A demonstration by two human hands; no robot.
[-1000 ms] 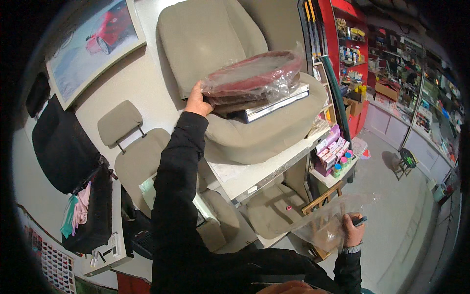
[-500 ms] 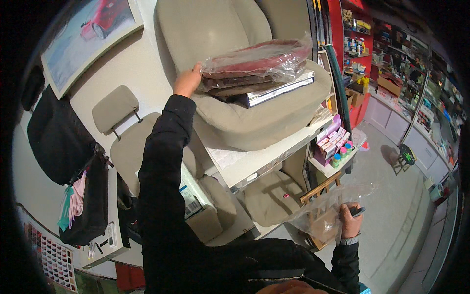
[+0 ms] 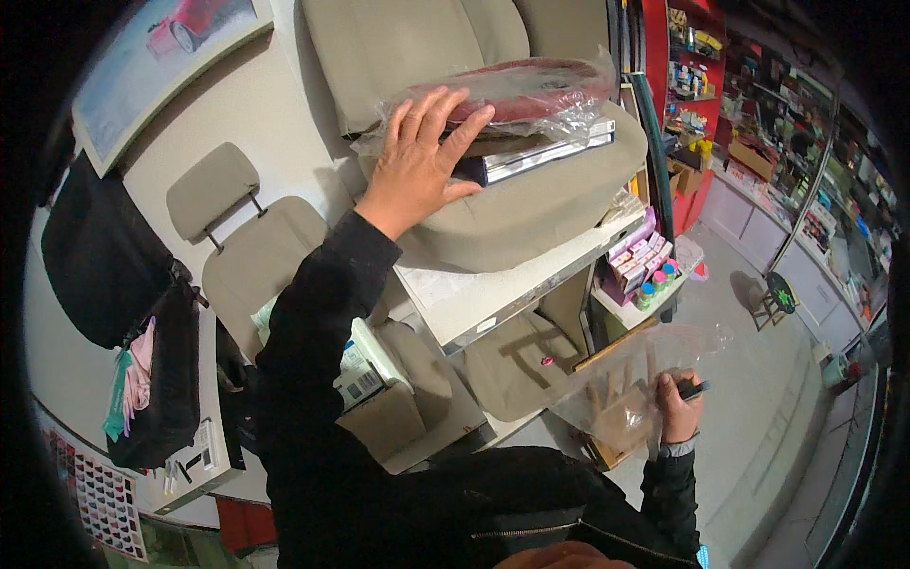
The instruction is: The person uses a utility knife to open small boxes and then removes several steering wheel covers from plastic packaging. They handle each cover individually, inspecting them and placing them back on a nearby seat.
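Note:
My left hand (image 3: 417, 163) is open, its fingers spread, at the left end of a bundle (image 3: 531, 93) in clear plastic. Dark red material shows through the wrap; whether the fingertips press on it I cannot tell. Under the bundle lie flat binders or books (image 3: 550, 154) with dark covers and white edges, on the cushion of a beige car seat (image 3: 540, 213). At the lower right my right hand (image 3: 679, 406) is closed on a clear plastic bag (image 3: 607, 403). A short dark stick-like thing (image 3: 694, 390), its kind unclear, pokes out of the same fist.
Below the beige seat is a white desk (image 3: 512, 308), with another seat (image 3: 517, 370) under it. Wooden bars (image 3: 616, 346) show behind the bag. A shelf with small boxes (image 3: 637, 261), a stool (image 3: 781, 296) and cabinets (image 3: 758, 223) stand right. More seats (image 3: 265, 237) stand left.
My left hand has let go of the bundle's left end and moved right, its fingers now spread. My right hand still holds the bag. The whole view has shifted slightly.

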